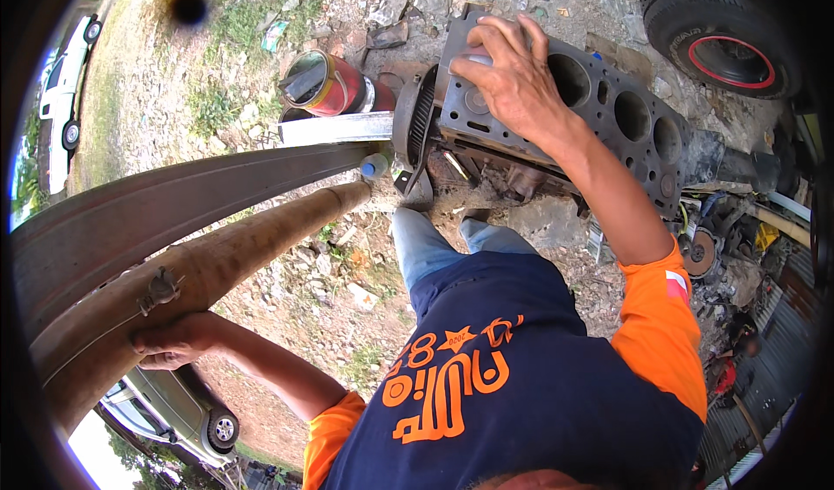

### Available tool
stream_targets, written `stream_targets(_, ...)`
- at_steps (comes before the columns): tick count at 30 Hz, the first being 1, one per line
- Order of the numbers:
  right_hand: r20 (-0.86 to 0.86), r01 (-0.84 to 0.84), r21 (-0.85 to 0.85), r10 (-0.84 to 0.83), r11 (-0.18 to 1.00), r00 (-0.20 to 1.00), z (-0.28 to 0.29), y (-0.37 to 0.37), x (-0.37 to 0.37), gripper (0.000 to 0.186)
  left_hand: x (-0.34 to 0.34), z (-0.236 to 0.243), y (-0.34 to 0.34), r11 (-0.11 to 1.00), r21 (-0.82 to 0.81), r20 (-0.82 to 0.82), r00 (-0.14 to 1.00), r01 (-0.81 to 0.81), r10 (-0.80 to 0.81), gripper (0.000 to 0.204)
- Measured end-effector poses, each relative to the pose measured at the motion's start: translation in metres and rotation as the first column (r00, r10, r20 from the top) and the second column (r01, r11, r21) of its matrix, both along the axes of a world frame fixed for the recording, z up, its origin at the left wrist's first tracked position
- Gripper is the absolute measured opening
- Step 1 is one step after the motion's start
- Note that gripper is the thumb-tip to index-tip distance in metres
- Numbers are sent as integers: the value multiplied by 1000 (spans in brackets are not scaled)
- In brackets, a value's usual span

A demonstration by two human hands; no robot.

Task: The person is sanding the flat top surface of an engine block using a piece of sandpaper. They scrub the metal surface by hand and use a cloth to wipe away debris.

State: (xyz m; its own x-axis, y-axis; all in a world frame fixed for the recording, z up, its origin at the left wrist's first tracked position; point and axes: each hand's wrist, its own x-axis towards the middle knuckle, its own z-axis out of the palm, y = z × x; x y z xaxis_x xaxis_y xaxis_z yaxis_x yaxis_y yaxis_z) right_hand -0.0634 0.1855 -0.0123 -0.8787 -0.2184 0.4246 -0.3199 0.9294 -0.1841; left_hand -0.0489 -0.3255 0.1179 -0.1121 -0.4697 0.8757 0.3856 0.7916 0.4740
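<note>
My right hand [517, 77] is on the flat top of a grey engine block [604, 86], at its left end. Its fingers are bent, and a small pale thing [477, 58] shows between thumb and forefinger; the hand hides most of it. Round cylinder bores run along the block to the right of the hand. A dark toothed wheel [419, 116] sits at the block's left end. At lower left my left hand [174, 341] grips a thick bamboo pole [252, 236], its fingers bent against the pole's side and partly hidden.
A steel beam [191, 188] runs beside the pole. Left of the block stand a red can [334, 84] and a blue-capped bottle [373, 167]. A tyre [717, 34] lies at upper right, with metal parts [702, 251] below it. Vehicles are parked at left.
</note>
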Motion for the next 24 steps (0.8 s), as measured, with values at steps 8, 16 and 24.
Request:
stream_targets(8, -20, -17, -12, 17, 1000, 1000, 4, 8, -14, 27, 0, 0, -3, 999, 24, -20, 999, 34, -33, 53)
stream_targets(16, 6, 21, 16, -22, 1000, 1000, 1, 22, -22, 25, 6, 7, 10, 998, 12, 23, 998, -64, 63, 50)
stream_targets(24, -13, -6, 7, 6, 1000, 1000, 5, 20, -24, 27, 1, 1, -4, 1000, 8, -22, 1000, 4, -4, 53)
